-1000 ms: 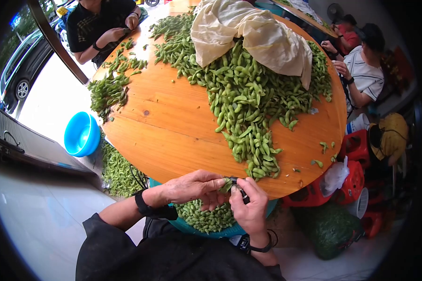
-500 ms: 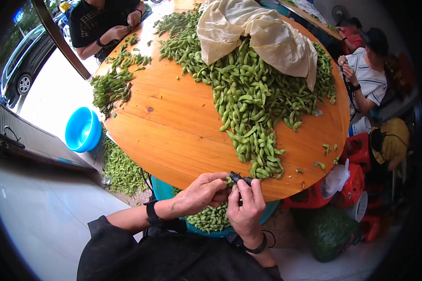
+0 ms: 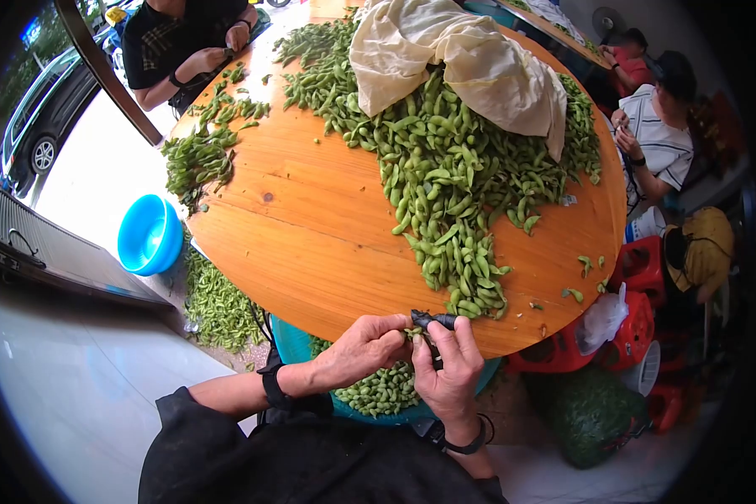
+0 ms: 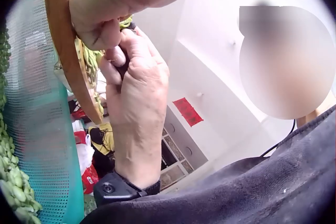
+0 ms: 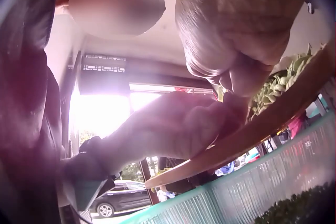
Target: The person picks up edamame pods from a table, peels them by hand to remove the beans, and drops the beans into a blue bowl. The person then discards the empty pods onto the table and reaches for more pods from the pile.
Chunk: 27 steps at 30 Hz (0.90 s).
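In the head view both hands meet over the near edge of the round wooden table (image 3: 311, 244). My left hand (image 3: 363, 344) reaches in from the left and pinches a small green soybean pod (image 3: 413, 333), mostly covered by fingers. My right hand (image 3: 449, 378) grips a short black piece (image 3: 433, 319) whose kind I cannot tell; its end lies right by the pod. The left wrist view has the right hand (image 4: 139, 77) with curled fingers around something dark. Below the hands, a teal basket (image 3: 290, 340) holds shelled green beans (image 3: 382, 391).
A heap of green pods (image 3: 445, 185) lies on the table, partly under a cream cloth (image 3: 462, 67). Stemmed pods (image 3: 197, 160) lie at the left edge. A blue basin (image 3: 149, 235) and spilled pods (image 3: 218, 302) are on the floor. Red stools (image 3: 630, 323) stand right. Other people sit around.
Compared with a second ago, the right hand's black piece has turned to lie more across its fingertips. Both hands stay together at the table edge; the head view has shifted slightly.
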Motion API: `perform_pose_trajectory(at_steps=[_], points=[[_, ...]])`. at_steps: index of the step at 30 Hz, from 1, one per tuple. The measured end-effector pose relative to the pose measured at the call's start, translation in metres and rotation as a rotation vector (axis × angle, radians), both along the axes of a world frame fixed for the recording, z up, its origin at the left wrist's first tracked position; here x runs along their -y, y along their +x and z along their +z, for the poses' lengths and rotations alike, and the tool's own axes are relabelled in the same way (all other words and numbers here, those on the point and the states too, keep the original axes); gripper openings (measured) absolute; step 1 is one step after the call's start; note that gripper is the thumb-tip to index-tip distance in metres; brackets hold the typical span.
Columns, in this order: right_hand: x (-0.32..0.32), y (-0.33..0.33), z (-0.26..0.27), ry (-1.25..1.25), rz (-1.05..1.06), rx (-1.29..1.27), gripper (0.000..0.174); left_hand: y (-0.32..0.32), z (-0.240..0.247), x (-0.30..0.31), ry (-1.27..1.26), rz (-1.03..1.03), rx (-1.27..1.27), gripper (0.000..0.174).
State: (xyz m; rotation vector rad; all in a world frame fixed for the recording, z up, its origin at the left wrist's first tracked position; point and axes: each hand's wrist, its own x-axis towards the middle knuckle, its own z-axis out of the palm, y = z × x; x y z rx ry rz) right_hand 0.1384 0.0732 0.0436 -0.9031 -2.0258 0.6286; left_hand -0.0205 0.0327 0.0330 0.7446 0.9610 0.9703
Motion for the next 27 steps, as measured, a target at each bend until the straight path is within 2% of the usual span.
perform_pose_trajectory(at_steps=[4, 6, 10, 12, 14, 16, 18, 20, 21, 22, 23, 24, 25, 26, 27], points=[[-0.002, 0.005, 0.002, 0.056, 0.037, 0.044, 0.026, 0.004, 0.012, 0.0, 0.024, 0.018, -0.111, 0.026], [0.002, 0.004, 0.012, -0.084, 0.029, 0.02, 0.025, 0.004, 0.015, -0.002, 0.003, 0.005, -0.105, 0.026], [-0.002, 0.007, 0.011, -0.162, 0.073, 0.017, 0.028, 0.006, 0.014, 0.0, 0.009, -0.016, -0.119, 0.026], [0.001, 0.0, -0.002, 0.034, -0.036, 0.062, 0.029, 0.012, 0.015, -0.001, 0.095, 0.025, -0.225, 0.027], [0.001, -0.001, -0.001, 0.072, -0.038, 0.073, 0.03, 0.008, 0.013, -0.001, 0.057, -0.008, -0.204, 0.028], [-0.002, 0.001, -0.003, 0.011, -0.091, 0.0, 0.029, 0.004, 0.011, 0.001, 0.018, -0.039, -0.184, 0.03], [-0.006, 0.007, 0.003, -0.224, -0.089, -0.094, 0.019, 0.003, 0.008, 0.002, 0.094, -0.073, -0.014, 0.037], [-0.011, 0.023, 0.005, -0.385, -0.104, -0.177, 0.017, 0.0, 0.006, 0.007, 0.088, -0.193, -0.061, 0.044], [-0.014, 0.037, 0.008, -0.431, -0.133, -0.155, 0.017, -0.007, 0.005, 0.009, 0.28, -0.353, -0.14, 0.043], [-0.014, 0.051, 0.024, -0.599, -0.162, -0.212, 0.016, -0.015, 0.004, 0.01, 0.474, -0.512, -0.224, 0.042], [-0.017, 0.076, 0.023, -0.449, -0.158, -0.135, 0.017, -0.024, 0.021, 0.005, 0.372, -0.786, -0.284, 0.036], [-0.022, 0.104, 0.027, -0.296, -0.061, -0.027, 0.022, -0.03, 0.025, 0.001, 0.375, -0.784, -0.292, 0.036], [-0.028, 0.133, 0.042, -0.308, 0.06, 0.226, 0.028, -0.035, 0.028, -0.003, 0.5, -0.686, -0.381, 0.033], [-0.028, 0.15, 0.051, -0.393, 0.069, 0.363, 0.032, -0.04, 0.031, -0.008, 0.625, -0.584, -0.467, 0.03], [-0.025, 0.158, 0.057, -0.417, -0.008, 0.463, 0.034, -0.046, 0.045, -0.018, 0.505, -0.467, -0.591, 0.029]])
